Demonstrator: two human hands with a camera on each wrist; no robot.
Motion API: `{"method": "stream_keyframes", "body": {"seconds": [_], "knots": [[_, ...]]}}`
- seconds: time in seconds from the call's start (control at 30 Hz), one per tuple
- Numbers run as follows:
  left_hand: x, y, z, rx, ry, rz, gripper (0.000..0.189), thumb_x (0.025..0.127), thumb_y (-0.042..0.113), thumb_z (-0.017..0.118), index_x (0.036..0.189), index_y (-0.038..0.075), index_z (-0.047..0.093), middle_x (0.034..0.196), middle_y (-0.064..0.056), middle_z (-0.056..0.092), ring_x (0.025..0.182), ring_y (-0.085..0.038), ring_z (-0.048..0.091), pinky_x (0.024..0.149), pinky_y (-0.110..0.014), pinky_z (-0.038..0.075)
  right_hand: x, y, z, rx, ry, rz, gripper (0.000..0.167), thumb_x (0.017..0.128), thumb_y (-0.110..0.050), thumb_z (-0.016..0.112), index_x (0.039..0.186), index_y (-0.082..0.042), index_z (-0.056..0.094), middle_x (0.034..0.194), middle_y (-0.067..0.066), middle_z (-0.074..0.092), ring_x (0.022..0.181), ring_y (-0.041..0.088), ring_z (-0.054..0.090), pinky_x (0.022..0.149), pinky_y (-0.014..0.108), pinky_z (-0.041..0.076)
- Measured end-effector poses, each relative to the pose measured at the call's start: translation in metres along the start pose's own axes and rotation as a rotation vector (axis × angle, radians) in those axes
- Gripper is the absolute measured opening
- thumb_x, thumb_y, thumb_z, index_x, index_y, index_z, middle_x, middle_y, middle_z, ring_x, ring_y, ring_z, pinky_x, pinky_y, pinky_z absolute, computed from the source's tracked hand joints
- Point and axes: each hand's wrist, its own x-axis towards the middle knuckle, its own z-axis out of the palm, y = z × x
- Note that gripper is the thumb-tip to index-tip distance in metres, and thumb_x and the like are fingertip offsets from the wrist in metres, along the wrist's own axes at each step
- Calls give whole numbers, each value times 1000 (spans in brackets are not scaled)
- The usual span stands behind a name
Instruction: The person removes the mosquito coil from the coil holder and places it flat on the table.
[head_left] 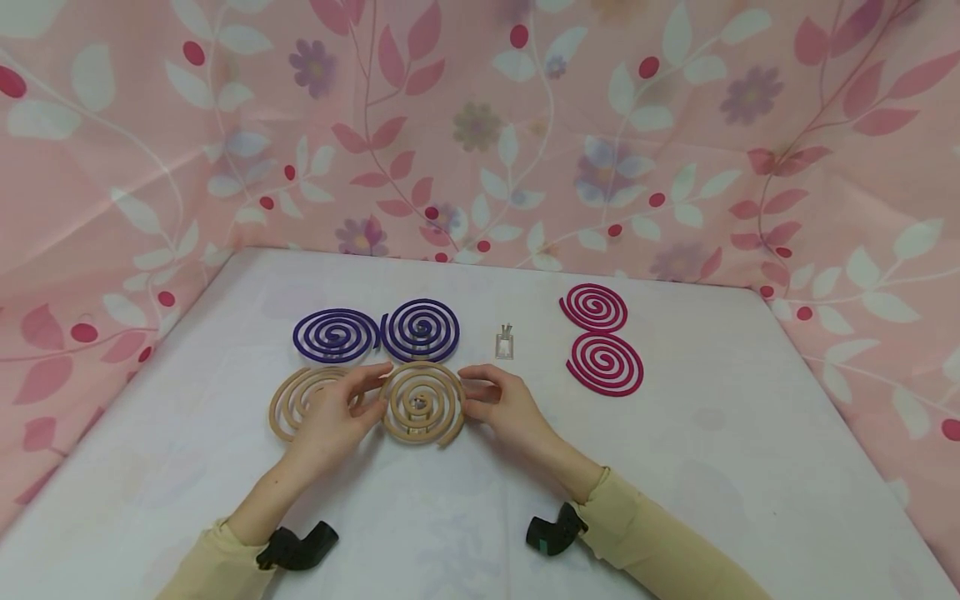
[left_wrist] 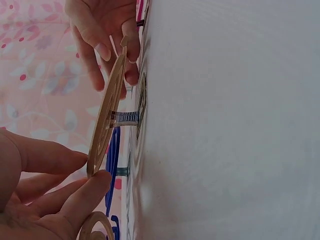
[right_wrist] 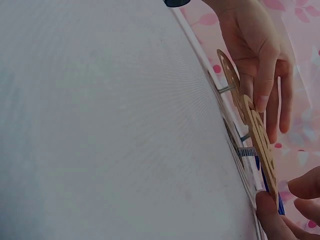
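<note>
A tan mosquito coil (head_left: pixel 422 372) sits on a small metal stand (left_wrist: pixel 127 118), raised and slightly tilted above the white tabletop. My left hand (head_left: pixel 328 414) pinches its left edge between thumb and fingers. At the right edge, my right hand (head_left: pixel 513 408) has loosely bent fingers; one fingertip lies against the rim while others stand apart from it. Another tan coil (head_left: pixel 281 406) lies partly hidden behind my left hand. Just beyond are two dark blue coils (head_left: pixel 336 335), side by side and raised on stands.
An unused metal stand (head_left: pixel 505 343) lies right of the blue coils. Farther right, two magenta coils (head_left: pixel 606 364) lie one behind the other. Pink floral cloth (head_left: pixel 480 125) encloses the back and sides of the white table (head_left: pixel 712 467). Black wrist-worn devices (head_left: pixel 298 547) sit below both sleeves.
</note>
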Motion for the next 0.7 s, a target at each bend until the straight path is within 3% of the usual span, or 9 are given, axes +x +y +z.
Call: {"method": "stream_keyframes", "body": {"seconds": [0.7], "knots": [[-1,1,-1,-34,-21,-22,39,95,-1,61,133,-1,59,129,-23,64,121,-36,62,97,-34,53,0,3,0,20,2,27,35,92,2,65,127,0,62,126,20,67,114,31,67,90,31,58]]}}
